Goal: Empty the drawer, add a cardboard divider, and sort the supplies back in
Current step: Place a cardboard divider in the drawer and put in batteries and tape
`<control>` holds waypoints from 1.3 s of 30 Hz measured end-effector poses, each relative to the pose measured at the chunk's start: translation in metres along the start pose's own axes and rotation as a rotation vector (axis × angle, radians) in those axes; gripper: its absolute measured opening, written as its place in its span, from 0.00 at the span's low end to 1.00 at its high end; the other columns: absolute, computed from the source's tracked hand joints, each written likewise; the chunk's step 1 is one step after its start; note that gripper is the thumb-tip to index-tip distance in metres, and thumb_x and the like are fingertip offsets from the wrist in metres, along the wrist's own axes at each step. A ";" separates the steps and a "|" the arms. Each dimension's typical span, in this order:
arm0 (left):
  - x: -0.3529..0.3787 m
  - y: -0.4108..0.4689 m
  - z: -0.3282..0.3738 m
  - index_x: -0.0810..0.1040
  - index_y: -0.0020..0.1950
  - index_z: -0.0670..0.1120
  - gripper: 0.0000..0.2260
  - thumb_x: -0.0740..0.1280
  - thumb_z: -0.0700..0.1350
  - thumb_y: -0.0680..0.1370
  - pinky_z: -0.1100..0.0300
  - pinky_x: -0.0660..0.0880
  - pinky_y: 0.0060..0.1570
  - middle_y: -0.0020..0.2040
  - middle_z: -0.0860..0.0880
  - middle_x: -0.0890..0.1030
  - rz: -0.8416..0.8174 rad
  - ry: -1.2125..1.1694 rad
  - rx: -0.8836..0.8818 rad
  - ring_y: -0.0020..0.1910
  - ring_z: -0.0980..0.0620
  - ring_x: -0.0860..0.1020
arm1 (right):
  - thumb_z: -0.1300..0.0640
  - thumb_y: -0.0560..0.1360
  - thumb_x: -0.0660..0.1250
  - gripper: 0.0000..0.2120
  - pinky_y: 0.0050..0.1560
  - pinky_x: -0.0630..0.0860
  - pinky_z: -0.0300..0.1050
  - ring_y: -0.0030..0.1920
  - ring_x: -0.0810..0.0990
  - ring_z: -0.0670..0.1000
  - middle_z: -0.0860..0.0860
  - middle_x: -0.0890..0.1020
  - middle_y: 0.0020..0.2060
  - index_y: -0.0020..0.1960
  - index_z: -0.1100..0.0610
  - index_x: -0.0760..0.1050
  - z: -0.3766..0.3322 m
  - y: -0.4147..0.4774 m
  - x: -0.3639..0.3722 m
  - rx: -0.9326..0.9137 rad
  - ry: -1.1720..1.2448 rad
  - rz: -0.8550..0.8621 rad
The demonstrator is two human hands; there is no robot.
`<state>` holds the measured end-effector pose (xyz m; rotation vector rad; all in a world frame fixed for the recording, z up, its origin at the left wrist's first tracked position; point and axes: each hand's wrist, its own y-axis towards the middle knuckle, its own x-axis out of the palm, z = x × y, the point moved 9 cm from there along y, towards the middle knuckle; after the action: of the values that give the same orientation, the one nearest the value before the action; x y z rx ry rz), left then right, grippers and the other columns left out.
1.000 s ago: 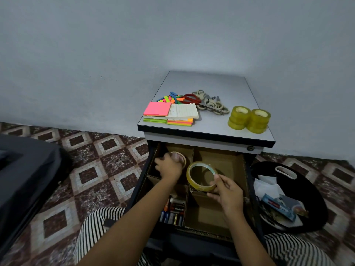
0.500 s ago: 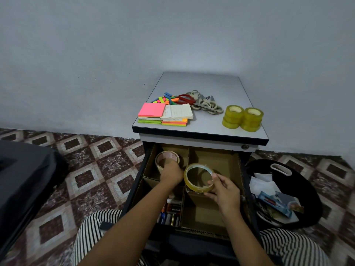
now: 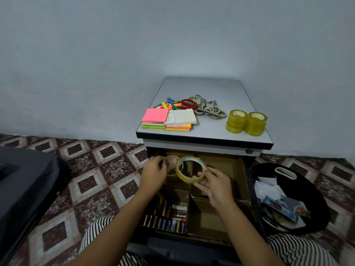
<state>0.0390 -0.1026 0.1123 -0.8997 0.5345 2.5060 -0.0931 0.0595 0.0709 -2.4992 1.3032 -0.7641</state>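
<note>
Tiled floor [image 3: 99,169]; drawer [image 3: 249,189] open under table [image 3: 211,89]. Right hand [image 3: 217,186] pinches yellow tape roll [image 3: 187,179] above cardboard divider [image 3: 190,191]. Left hand [image 3: 153,173] grips pale tape roll [image 3: 171,164] at 11 o'clock compartment. Batteries [image 3: 169,217] fill 7 o'clock compartment. Black bag [image 3: 317,189] at 3 o'clock holds papers [image 3: 269,189].

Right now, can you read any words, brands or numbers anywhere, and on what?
No text is legible.
Batteries in the drawer: label print, too blurred.
Blue packet in the black bag: print too small.
Lined notepad on the cabinet top: ruled lines, no readable words.
</note>
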 end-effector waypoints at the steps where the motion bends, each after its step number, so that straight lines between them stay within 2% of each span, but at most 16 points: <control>1: -0.006 -0.003 0.000 0.79 0.58 0.42 0.11 0.62 0.41 0.79 0.62 0.70 0.51 0.55 0.46 0.77 0.042 0.080 0.054 0.53 0.50 0.75 | 0.64 0.78 0.62 0.13 0.43 0.81 0.48 0.46 0.83 0.57 0.61 0.80 0.49 0.62 0.63 0.71 0.001 0.002 0.011 0.024 -0.007 -0.018; 4: -0.006 -0.009 -0.016 0.74 0.65 0.40 0.16 0.62 0.40 0.78 0.51 0.71 0.61 0.63 0.42 0.73 0.049 0.210 0.055 0.61 0.45 0.71 | 0.66 0.78 0.60 0.18 0.44 0.80 0.46 0.48 0.82 0.56 0.60 0.78 0.55 0.68 0.62 0.67 0.009 0.013 0.039 0.080 -0.121 -0.010; 6: -0.001 -0.013 -0.029 0.68 0.70 0.40 0.20 0.61 0.40 0.78 0.49 0.71 0.62 0.68 0.41 0.69 0.017 0.206 -0.006 0.65 0.43 0.70 | 0.67 0.78 0.59 0.20 0.43 0.81 0.44 0.47 0.81 0.54 0.60 0.76 0.60 0.70 0.60 0.65 0.015 0.024 0.051 0.075 -0.226 0.040; 7: 0.002 -0.015 -0.033 0.65 0.72 0.40 0.22 0.61 0.41 0.78 0.50 0.71 0.62 0.70 0.41 0.66 -0.002 0.195 -0.032 0.65 0.43 0.69 | 0.67 0.78 0.60 0.21 0.45 0.81 0.45 0.46 0.81 0.53 0.59 0.75 0.60 0.70 0.59 0.65 0.018 0.030 0.056 0.059 -0.279 0.068; 10: 0.007 -0.016 -0.040 0.60 0.74 0.41 0.23 0.59 0.43 0.80 0.52 0.73 0.56 0.72 0.43 0.63 -0.049 0.161 -0.095 0.63 0.43 0.72 | 0.64 0.78 0.62 0.17 0.52 0.80 0.52 0.54 0.80 0.56 0.58 0.76 0.60 0.66 0.58 0.69 0.019 0.044 0.067 -0.007 -0.433 0.149; 13: 0.006 -0.016 -0.040 0.60 0.74 0.41 0.22 0.58 0.43 0.80 0.53 0.73 0.54 0.72 0.44 0.63 -0.047 0.127 -0.125 0.62 0.43 0.72 | 0.61 0.77 0.64 0.15 0.54 0.79 0.52 0.57 0.78 0.58 0.57 0.77 0.58 0.63 0.59 0.69 0.020 0.048 0.075 -0.028 -0.486 0.188; 18: 0.001 -0.016 -0.045 0.64 0.73 0.40 0.20 0.58 0.42 0.80 0.54 0.70 0.60 0.70 0.42 0.67 -0.044 0.056 -0.164 0.63 0.44 0.71 | 0.63 0.77 0.62 0.16 0.53 0.76 0.46 0.58 0.77 0.58 0.59 0.76 0.59 0.64 0.63 0.67 0.016 0.050 0.080 -0.076 -0.641 0.204; 20: 0.000 -0.015 -0.047 0.65 0.73 0.40 0.20 0.58 0.42 0.80 0.53 0.71 0.61 0.69 0.41 0.68 -0.036 0.038 -0.167 0.63 0.44 0.71 | 0.63 0.77 0.62 0.16 0.53 0.75 0.46 0.59 0.77 0.59 0.59 0.77 0.59 0.65 0.62 0.69 0.015 0.050 0.083 -0.105 -0.751 0.201; 24: 0.000 -0.015 -0.049 0.65 0.72 0.40 0.20 0.59 0.42 0.80 0.52 0.70 0.62 0.69 0.41 0.68 -0.023 0.035 -0.174 0.64 0.43 0.71 | 0.59 0.79 0.61 0.13 0.45 0.73 0.42 0.56 0.79 0.56 0.58 0.79 0.56 0.61 0.63 0.73 0.024 0.050 0.088 -0.085 -0.881 0.128; 32: -0.001 -0.016 -0.049 0.66 0.72 0.41 0.20 0.58 0.42 0.80 0.53 0.69 0.62 0.69 0.41 0.69 -0.023 0.038 -0.187 0.64 0.44 0.71 | 0.60 0.79 0.59 0.15 0.46 0.74 0.41 0.47 0.75 0.51 0.56 0.77 0.55 0.64 0.62 0.69 0.036 0.051 0.084 -0.012 -0.886 0.028; 36: -0.002 -0.016 -0.047 0.66 0.72 0.40 0.20 0.58 0.42 0.80 0.53 0.69 0.62 0.69 0.42 0.69 -0.021 0.038 -0.185 0.65 0.45 0.70 | 0.62 0.78 0.60 0.17 0.55 0.78 0.49 0.54 0.77 0.55 0.57 0.76 0.55 0.66 0.62 0.68 0.037 0.049 0.089 0.003 -0.857 -0.021; 38: -0.003 -0.016 -0.046 0.66 0.72 0.41 0.20 0.58 0.42 0.80 0.53 0.69 0.62 0.69 0.42 0.69 -0.020 0.035 -0.182 0.65 0.45 0.70 | 0.62 0.78 0.59 0.16 0.54 0.79 0.50 0.53 0.79 0.56 0.57 0.77 0.55 0.66 0.62 0.69 0.027 0.046 0.089 -0.050 -0.876 -0.024; 39: -0.004 -0.016 -0.046 0.66 0.72 0.41 0.20 0.58 0.42 0.80 0.53 0.69 0.63 0.69 0.42 0.69 -0.018 0.035 -0.182 0.65 0.45 0.70 | 0.61 0.78 0.60 0.16 0.53 0.78 0.47 0.54 0.79 0.55 0.57 0.77 0.57 0.66 0.61 0.70 0.019 0.043 0.090 -0.095 -0.889 -0.028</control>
<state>0.0730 -0.1123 0.0782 -1.0117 0.3105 2.5577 -0.0705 -0.0390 0.0680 -2.4259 0.9620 0.4093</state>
